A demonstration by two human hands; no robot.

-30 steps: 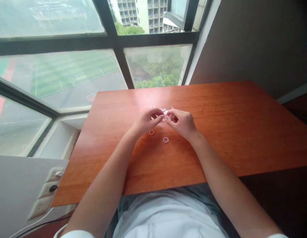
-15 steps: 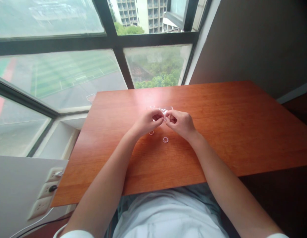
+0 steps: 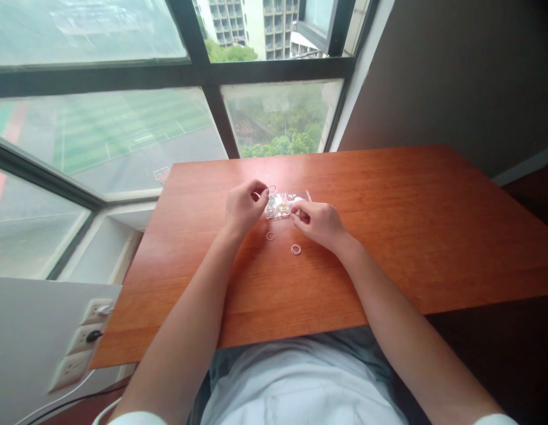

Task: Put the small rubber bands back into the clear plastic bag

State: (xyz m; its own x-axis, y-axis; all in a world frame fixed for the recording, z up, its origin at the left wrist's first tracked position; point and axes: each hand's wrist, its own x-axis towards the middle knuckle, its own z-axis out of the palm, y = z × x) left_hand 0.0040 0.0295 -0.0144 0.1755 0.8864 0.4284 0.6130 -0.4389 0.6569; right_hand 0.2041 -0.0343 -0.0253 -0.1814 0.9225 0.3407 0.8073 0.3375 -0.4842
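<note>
A small thin ring (image 3: 273,188) is pinched between the thumb and forefinger of my left hand (image 3: 244,205), which is closed above the left side of a clear plastic case (image 3: 274,216). Metallic-looking and gold-toned small pieces (image 3: 282,208) show inside the case. My right hand (image 3: 322,222) is closed in a pinch at the case's right front corner; what its fingertips hold is too small to make out. In front of the case one pale ring (image 3: 270,236) lies on the table, with a second, thicker-looking pale ring (image 3: 296,249) nearer me to the right.
The reddish-brown wooden table (image 3: 416,224) stands against large windows (image 3: 278,115) with dark frames. At the lower left, wall sockets (image 3: 85,338) hold plugs, and cables (image 3: 64,400) run below them. A grey wall (image 3: 442,82) rises on the right.
My hands have parted: the left has moved left and slightly up with the thin ring, while the right has shifted only a little. The case's contents now show between them.
</note>
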